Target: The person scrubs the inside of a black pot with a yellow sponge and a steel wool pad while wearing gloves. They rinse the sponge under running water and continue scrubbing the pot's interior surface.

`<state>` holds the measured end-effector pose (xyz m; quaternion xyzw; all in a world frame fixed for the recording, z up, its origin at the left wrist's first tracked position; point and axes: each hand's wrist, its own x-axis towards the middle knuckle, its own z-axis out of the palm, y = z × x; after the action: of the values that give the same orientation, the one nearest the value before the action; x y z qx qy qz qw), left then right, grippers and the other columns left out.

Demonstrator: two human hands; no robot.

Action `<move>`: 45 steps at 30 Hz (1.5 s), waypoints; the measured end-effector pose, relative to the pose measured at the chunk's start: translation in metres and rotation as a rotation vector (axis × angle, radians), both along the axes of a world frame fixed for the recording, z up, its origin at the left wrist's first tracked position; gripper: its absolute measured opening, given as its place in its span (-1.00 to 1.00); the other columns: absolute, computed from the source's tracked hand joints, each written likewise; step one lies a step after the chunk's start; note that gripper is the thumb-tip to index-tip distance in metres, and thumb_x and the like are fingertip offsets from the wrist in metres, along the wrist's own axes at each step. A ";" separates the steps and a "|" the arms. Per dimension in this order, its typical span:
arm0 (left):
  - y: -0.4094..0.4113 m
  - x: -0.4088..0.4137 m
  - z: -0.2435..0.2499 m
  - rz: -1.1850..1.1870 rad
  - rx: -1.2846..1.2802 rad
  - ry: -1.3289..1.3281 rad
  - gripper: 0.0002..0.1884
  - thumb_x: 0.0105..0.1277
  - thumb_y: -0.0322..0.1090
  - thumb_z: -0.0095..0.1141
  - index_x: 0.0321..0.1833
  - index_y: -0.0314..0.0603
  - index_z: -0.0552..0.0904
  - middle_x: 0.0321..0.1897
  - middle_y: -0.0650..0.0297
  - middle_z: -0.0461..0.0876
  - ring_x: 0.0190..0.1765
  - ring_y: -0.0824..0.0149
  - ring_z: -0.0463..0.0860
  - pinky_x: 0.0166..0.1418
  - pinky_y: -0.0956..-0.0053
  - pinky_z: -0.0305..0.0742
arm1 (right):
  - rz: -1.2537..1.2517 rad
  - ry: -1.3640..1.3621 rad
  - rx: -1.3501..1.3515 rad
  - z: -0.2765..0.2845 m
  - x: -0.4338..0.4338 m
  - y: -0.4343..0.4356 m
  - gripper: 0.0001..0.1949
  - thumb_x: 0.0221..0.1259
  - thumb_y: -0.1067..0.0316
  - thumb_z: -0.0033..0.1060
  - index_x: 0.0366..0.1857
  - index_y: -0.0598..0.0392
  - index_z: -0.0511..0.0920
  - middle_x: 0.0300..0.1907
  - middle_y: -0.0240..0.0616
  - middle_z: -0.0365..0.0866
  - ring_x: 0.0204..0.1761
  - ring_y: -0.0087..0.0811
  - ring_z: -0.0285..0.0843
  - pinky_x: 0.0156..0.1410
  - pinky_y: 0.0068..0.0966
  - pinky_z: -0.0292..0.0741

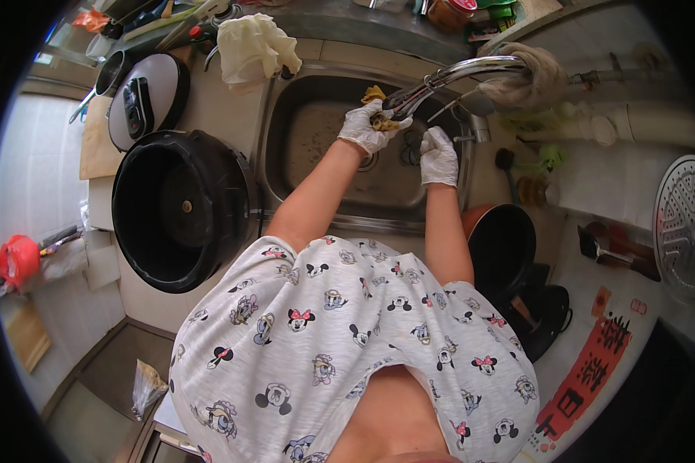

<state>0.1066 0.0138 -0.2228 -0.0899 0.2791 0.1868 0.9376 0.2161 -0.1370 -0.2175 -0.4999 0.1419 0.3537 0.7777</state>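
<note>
My left hand (366,128), in a white disposable glove, grips a yellow-brown cloth (384,122) over the stainless steel sink (313,159). One end of the cloth sticks up beyond the fingers. The lower end of the chrome gooseneck faucet (457,70) overlaps this hand in view; whether they touch is unclear. To the right, my gloved right hand (439,157) is curled near the sink's right wall. Its fingertips are hidden, so I cannot see whether anything is in it. Beside it, the faucet's lever base (479,128) stands on the sink's right rim.
A large black open pot-like cooker body (179,214) stands left of the sink, its lid (149,101) behind it. Pale rubber gloves (255,49) hang at the back left. A mesh cloth (527,78) wraps the faucet's arch. Dark pans (504,249) stand at the right.
</note>
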 end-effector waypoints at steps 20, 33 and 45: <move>-0.070 -0.047 0.044 -0.420 -0.236 -0.071 -0.81 0.40 -0.08 0.12 -0.15 0.01 0.56 -0.48 0.34 0.53 -0.68 0.67 0.31 -0.70 0.81 0.22 | 0.490 0.174 0.554 0.034 -0.050 0.007 -0.49 0.41 0.01 0.10 0.27 0.13 0.39 0.00 -0.16 0.60 0.04 -0.28 0.61 0.18 -0.30 0.57; -0.054 -0.061 -0.085 -1.008 2.147 0.713 -0.64 0.28 -0.17 0.08 0.11 -0.05 0.61 0.07 0.09 0.65 0.07 0.09 0.59 0.14 0.38 0.47 | 1.115 -0.845 -1.010 -0.011 -0.068 0.065 -0.53 0.26 0.03 0.13 0.10 0.16 0.46 0.04 0.15 0.62 0.17 0.10 0.53 0.24 -0.19 0.49; -0.036 -0.062 0.041 -0.824 0.346 0.002 -0.75 0.45 -0.08 0.03 -0.38 0.05 0.53 -0.79 0.54 0.27 -0.81 0.60 0.20 -0.77 0.66 0.07 | 0.685 0.115 0.478 0.015 -0.043 0.019 -0.28 0.24 0.04 0.30 0.45 -0.05 0.20 0.23 -0.17 0.48 0.25 -0.18 0.51 0.28 -0.23 0.50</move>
<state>0.0445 -0.0222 -0.1821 0.1870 0.2569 -0.1585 0.9348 0.1734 -0.1178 -0.2025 -0.3030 -0.0756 0.6422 0.7000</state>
